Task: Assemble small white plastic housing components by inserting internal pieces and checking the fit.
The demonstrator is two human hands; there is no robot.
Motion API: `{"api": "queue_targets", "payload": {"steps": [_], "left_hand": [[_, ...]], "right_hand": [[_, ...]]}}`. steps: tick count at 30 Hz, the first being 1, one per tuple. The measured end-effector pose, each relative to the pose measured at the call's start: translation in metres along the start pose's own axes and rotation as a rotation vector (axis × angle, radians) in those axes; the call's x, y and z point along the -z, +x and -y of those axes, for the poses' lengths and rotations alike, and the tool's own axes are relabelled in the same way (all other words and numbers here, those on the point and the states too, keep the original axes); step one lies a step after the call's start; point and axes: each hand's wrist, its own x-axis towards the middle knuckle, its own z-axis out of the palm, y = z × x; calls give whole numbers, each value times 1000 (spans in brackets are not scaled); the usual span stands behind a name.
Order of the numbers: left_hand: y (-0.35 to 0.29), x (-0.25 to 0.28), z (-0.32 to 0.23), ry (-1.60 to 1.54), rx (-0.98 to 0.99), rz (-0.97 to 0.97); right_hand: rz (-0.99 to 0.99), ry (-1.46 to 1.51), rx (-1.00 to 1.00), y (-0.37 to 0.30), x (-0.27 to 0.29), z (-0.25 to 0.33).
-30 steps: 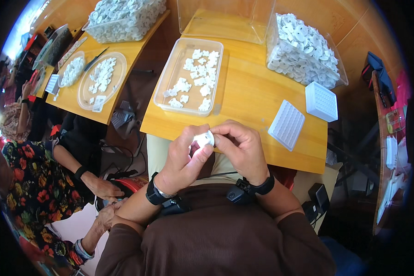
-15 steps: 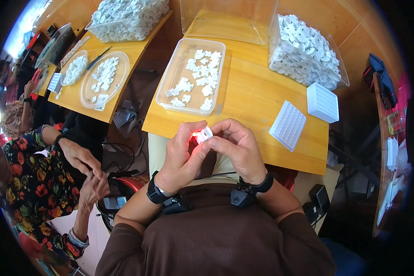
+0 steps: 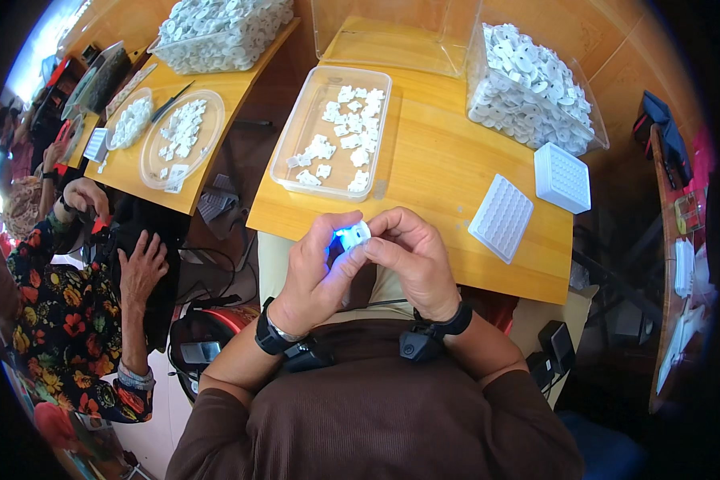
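Between my two hands, just off the table's front edge, is a small round white light unit [image 3: 355,235] that glows blue. My left hand [image 3: 322,260] grips it from the left with thumb and fingers, and blue light falls on those fingers. From the right, my right hand [image 3: 412,260] pinches its edge between thumb and forefinger. Past my hands stands a shallow clear plastic tray [image 3: 284,164] with several small white parts [image 3: 350,128] lying loose in it. A white grid tray [image 3: 501,218] with rows of round pockets lies to the right of my hands.
A clear bin of white discs [image 3: 528,88] stands at the table's [image 3: 432,144] back right, beside stacked white trays [image 3: 562,178]. An empty-looking clear box [image 3: 392,40] is at the back. At left, a person in a flowered sleeve [image 3: 72,320] sits near another table [image 3: 216,120].
The glow of the light unit has turned from red to blue; my hands hold nearly the same place. The neighbouring person's hands have moved apart.
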Motion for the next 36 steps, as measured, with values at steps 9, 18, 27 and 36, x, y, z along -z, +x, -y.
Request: {"api": "queue_targets", "payload": {"steps": [9, 18, 27, 36], "left_hand": [[-3, -3, 1, -249, 147, 15], [-2, -2, -3, -170, 119, 43], [-1, -1, -1, -202, 108, 54], [-3, -1, -3, -267, 108, 68]], "right_hand": [[-26, -29, 78, 0, 1, -5], [-37, -65, 99, 0, 0, -4], [-55, -296, 191, -1, 4, 2], [-36, -473, 319, -2, 6, 6]]}}
